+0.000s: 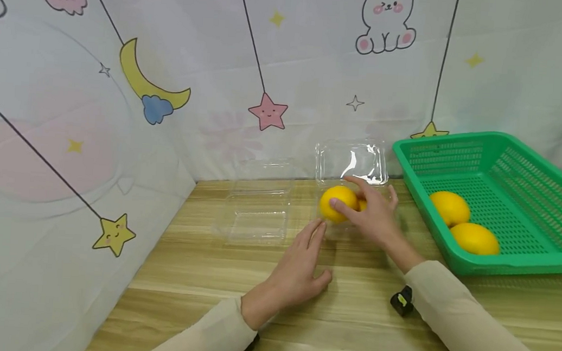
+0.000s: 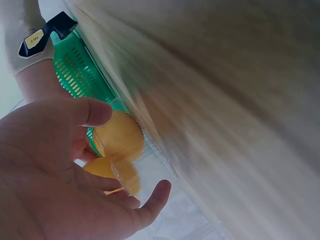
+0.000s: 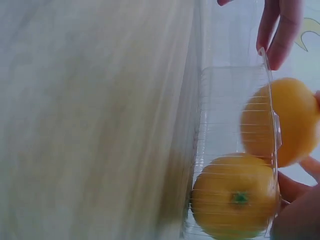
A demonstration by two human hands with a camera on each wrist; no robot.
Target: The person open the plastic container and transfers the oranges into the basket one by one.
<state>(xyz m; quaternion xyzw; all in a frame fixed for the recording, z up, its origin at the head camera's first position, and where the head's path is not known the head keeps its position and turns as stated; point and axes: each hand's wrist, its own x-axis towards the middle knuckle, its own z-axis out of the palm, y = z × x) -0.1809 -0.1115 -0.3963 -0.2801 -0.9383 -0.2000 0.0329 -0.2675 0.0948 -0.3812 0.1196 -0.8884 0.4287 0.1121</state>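
Observation:
My right hand (image 1: 375,213) grips an orange (image 1: 336,203) between thumb and fingers, at the rim of a clear plastic clamshell box (image 3: 232,85) with its lid (image 1: 351,161) raised behind. A second orange (image 3: 235,197) sits inside that box, its green stem end facing the right wrist camera; in the head view it is mostly hidden by the right hand. The held orange overlaps the box wall in the right wrist view, higher than the other one. My left hand (image 1: 299,269) has its fingertips at the box's near left corner, fingers fairly straight and thumb apart.
Another clear clamshell box (image 1: 258,217) stands to the left, its lid up. On the right is a green plastic basket (image 1: 524,261) holding two oranges, one nearer (image 1: 474,239) and one farther (image 1: 450,208). A patterned cloth (image 1: 219,84) hangs behind the wooden table (image 1: 348,332).

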